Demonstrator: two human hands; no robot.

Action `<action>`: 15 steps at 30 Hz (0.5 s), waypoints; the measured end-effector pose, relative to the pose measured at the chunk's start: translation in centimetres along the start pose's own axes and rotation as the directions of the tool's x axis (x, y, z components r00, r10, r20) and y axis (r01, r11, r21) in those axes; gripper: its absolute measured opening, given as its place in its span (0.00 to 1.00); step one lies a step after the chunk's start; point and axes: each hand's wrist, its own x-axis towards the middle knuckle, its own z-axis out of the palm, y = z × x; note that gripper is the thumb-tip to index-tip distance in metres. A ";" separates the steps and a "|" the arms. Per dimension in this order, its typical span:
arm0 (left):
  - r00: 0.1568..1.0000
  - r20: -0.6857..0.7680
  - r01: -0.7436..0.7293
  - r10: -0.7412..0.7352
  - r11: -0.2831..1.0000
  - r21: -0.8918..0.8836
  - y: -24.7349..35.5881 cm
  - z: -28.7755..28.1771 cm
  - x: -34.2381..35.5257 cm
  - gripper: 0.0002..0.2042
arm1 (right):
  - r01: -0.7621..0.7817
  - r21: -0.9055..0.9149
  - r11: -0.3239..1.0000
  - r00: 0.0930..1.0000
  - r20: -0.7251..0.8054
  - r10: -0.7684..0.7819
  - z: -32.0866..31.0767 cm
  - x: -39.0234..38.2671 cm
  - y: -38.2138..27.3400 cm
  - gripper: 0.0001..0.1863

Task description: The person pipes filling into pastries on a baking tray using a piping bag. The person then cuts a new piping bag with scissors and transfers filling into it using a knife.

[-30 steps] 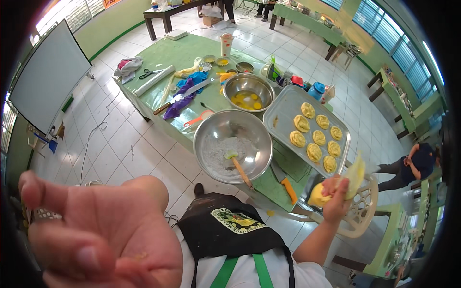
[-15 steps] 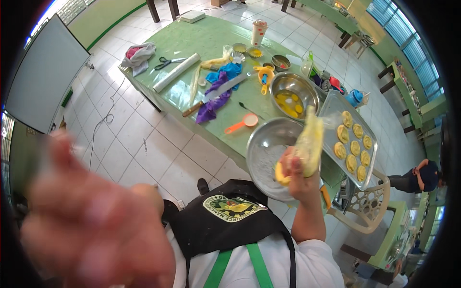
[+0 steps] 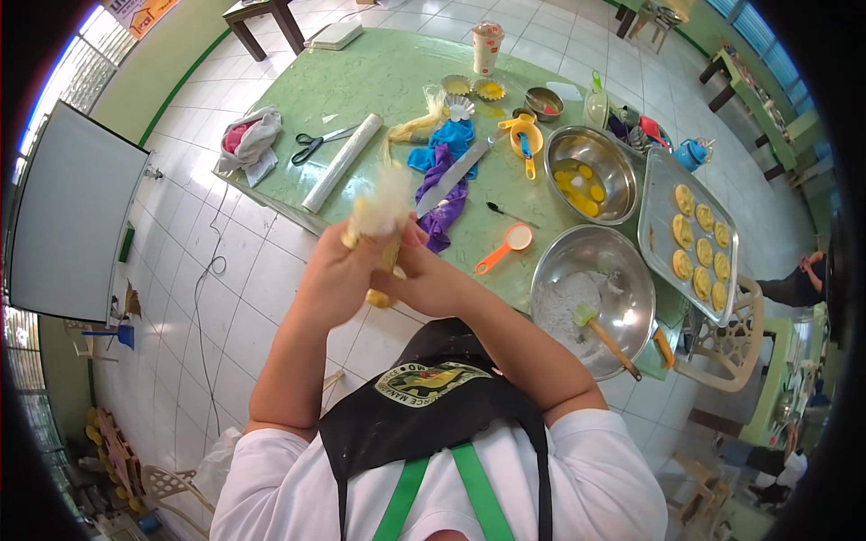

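Note:
Both my hands are together over the table's near left edge, around a clear plastic piping bag (image 3: 379, 209) with pale yellow filling. My left hand (image 3: 336, 281) is closed on its left side. From the right, my right hand (image 3: 428, 281) grips it, fingers wrapped round it and partly hidden. The bag's upper end is blurred, and a yellow part shows below my hands. Just beyond lie a long knife (image 3: 448, 185), a purple cloth (image 3: 437, 236) and a white plastic-wrap roll (image 3: 343, 162).
On the right are a steel bowl with flour (image 3: 564, 302) and a spatula (image 3: 612, 344), a bowl of eggs (image 3: 621, 164), and a tray (image 3: 663, 236) of yellow pastry swirls. An orange measuring scoop (image 3: 505, 249), scissors (image 3: 311, 144) and a bundled cloth (image 3: 254, 140) lie on the green table (image 3: 406, 68).
My right hand has carried the piping bag left, away from above the flour bowl. My left hand, raised close and blurred before, has come down onto the bag.

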 end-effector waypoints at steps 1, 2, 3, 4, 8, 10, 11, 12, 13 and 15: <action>0.990 0.022 -0.138 0.137 0.955 0.262 -0.1 -0.1 0.0 0.07 | 0.068 -0.202 0.977 0.995 0.087 -0.052 -0.6 1.1 0.1 0.25; 0.984 -0.090 -0.116 0.155 0.933 0.341 -0.6 -0.5 0.2 0.07 | 0.275 -0.379 0.884 0.960 0.052 -0.276 -0.4 2.3 1.2 0.23; 0.986 -0.085 -0.112 0.144 0.946 0.304 -0.4 -1.5 0.6 0.07 | 0.429 -0.549 0.717 0.875 0.054 -0.481 0.4 3.5 1.2 0.21; 0.988 -0.081 -0.107 0.132 0.958 0.267 0.1 -2.2 1.1 0.08 | 0.319 -0.206 0.925 0.942 -0.042 -0.334 1.0 4.2 0.7 0.17; 0.757 -0.650 0.049 -0.070 0.998 -0.051 2.2 -1.8 2.5 0.14 | 0.252 -0.175 0.952 0.966 0.112 -0.235 0.5 7.7 1.0 0.05; 0.843 -0.512 -0.229 0.164 0.971 -0.067 1.1 -4.7 2.7 0.16 | 0.300 -0.310 0.902 0.948 0.201 -0.246 0.5 8.3 3.1 0.06; 0.844 -0.523 -0.212 0.123 0.971 -0.113 1.4 -5.0 2.8 0.17 | 0.290 -0.308 0.906 0.952 0.192 -0.240 0.1 8.3 3.3 0.06; 0.850 -0.514 -0.201 0.113 0.972 -0.118 1.4 -5.2 3.2 0.17 | 0.234 -0.287 0.929 0.962 0.204 -0.179 -0.2 8.1 3.5 0.05; 0.879 -0.454 -0.221 0.148 0.969 -0.112 1.4 -5.3 3.6 0.16 | 0.174 -0.266 0.948 0.969 0.216 -0.118 -0.5 7.9 3.7 0.05; 0.917 -0.351 -0.237 0.188 0.966 -0.102 1.0 -5.8 4.3 0.16 | 0.144 -0.200 0.969 0.972 0.214 -0.101 -1.1 7.7 4.2 0.05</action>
